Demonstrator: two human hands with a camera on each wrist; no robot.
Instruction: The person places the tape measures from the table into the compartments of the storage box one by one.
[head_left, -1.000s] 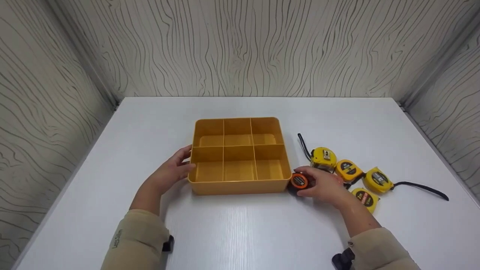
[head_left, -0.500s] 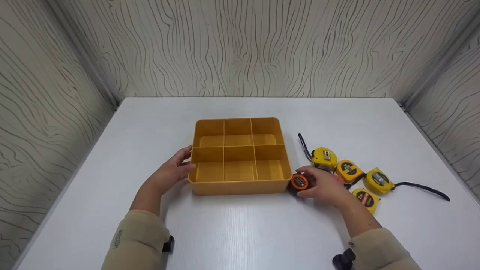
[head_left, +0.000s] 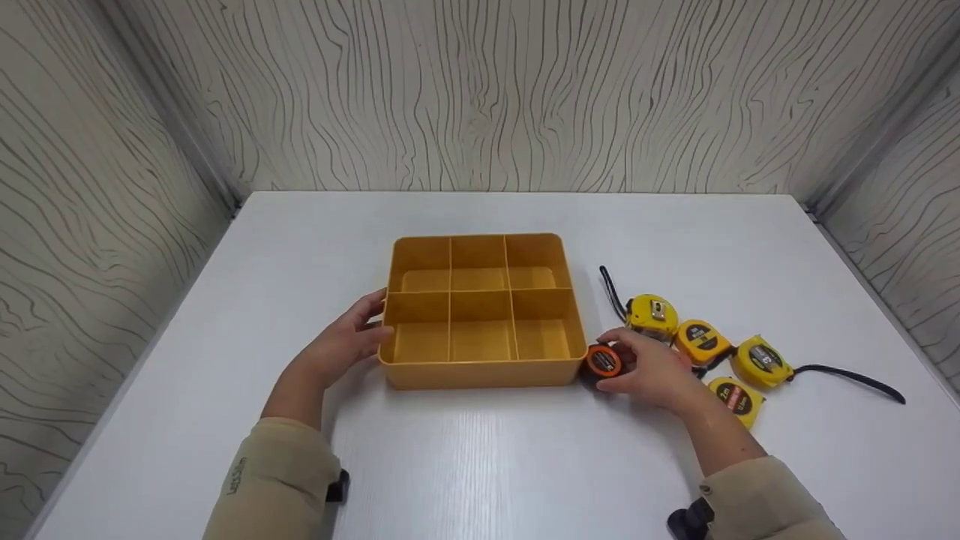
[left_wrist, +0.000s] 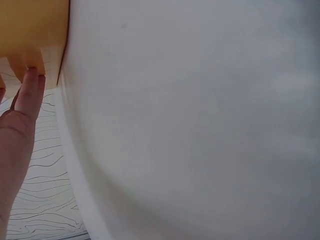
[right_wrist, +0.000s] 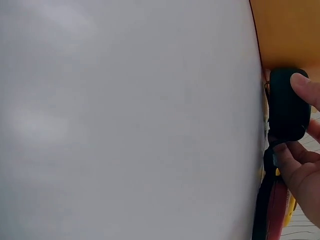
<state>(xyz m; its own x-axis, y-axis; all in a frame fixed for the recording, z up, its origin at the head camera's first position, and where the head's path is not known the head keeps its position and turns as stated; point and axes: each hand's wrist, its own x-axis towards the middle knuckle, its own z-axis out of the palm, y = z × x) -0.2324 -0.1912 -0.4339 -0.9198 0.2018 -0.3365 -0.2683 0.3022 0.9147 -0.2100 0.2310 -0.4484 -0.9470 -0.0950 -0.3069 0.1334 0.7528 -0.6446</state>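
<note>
A mustard-yellow box with several bare compartments stands mid-table. My left hand rests against its left wall, and in the left wrist view the straight fingers touch that wall. At the box's front right corner is a black tape measure with an orange-ringed label. My right hand holds it between thumb and fingers; the right wrist view shows the thumb on its dark case. Something red, partly hidden by the right hand, lies just beyond.
Right of the box lie a yellow tape measure with a black strap, an orange-yellow one, a yellow one with a long strap, and one marked 2m beside the right wrist. A wood-patterned wall closes the back.
The head view has shifted slightly. Both hands, the box and the tape measures otherwise keep their places.
</note>
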